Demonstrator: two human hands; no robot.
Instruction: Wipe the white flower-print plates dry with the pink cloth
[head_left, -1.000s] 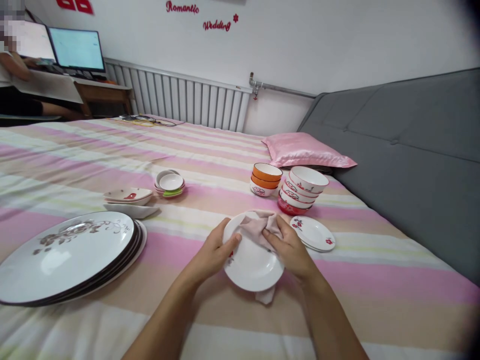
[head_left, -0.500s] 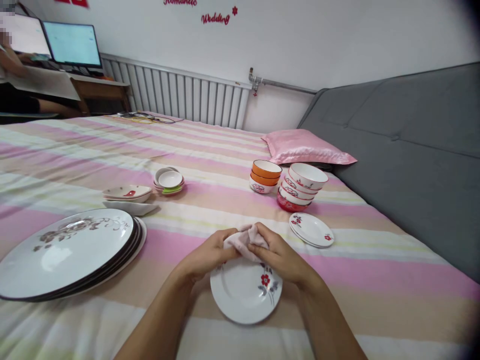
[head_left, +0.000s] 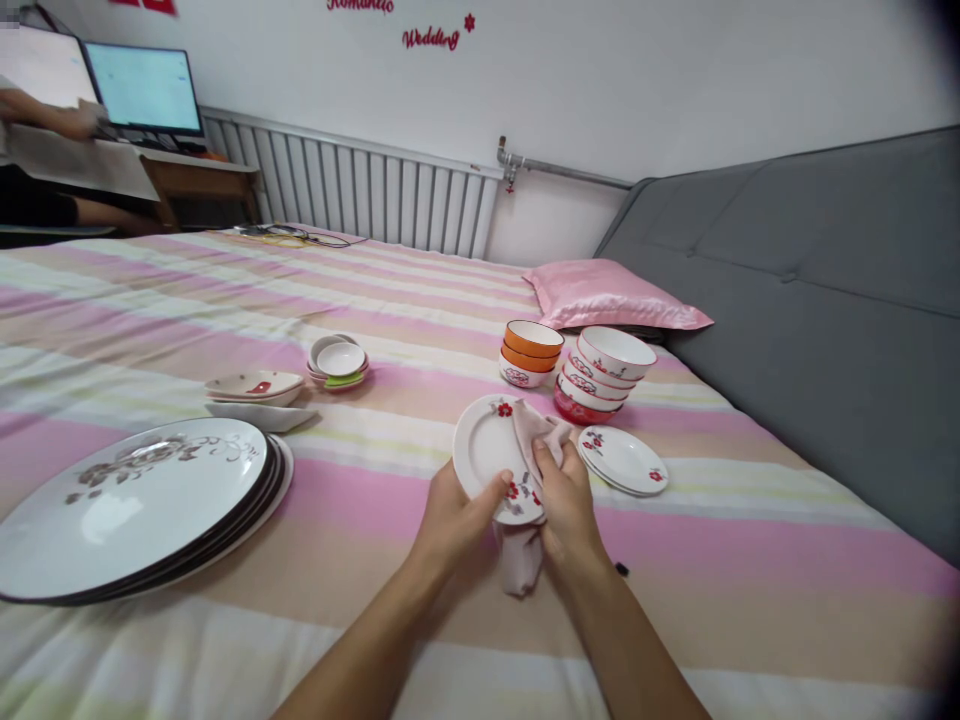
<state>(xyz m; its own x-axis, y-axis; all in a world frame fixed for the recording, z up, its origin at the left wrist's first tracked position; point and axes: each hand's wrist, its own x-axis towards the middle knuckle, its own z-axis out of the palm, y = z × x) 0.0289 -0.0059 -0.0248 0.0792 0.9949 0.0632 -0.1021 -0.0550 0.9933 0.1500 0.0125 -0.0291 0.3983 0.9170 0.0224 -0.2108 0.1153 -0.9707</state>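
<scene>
A white plate (head_left: pixel 482 448) with red flowers is lifted and tilted above the bed. My left hand (head_left: pixel 454 515) grips its lower left edge, the thumb lying over the rim. At the plate's right side, my right hand (head_left: pixel 564 495) is closed on a pale pink cloth (head_left: pixel 551 435), pressing it round the rim; one end of the cloth hangs down below the plate. Just right of my right hand lie small flowered plates (head_left: pixel 626 460), stacked flat. Behind them stand a stack of white and red bowls (head_left: pixel 611 365) and a stack of orange and white bowls (head_left: pixel 531 345).
Large plates (head_left: pixel 150 510) are stacked at the left on the striped bedspread (head_left: pixel 360 600). Near them are oval dishes (head_left: pixel 259 385) and small bowls (head_left: pixel 337 360). A pink pillow (head_left: pixel 615 290) lies by the grey headboard (head_left: pixel 810 270). Another person's arm (head_left: pixel 52 118) shows at a desk.
The plate has been raised off the bed and tilted, with my left hand now on its edge. The cloth has moved to its right side with my right hand. The other person's arm has shifted.
</scene>
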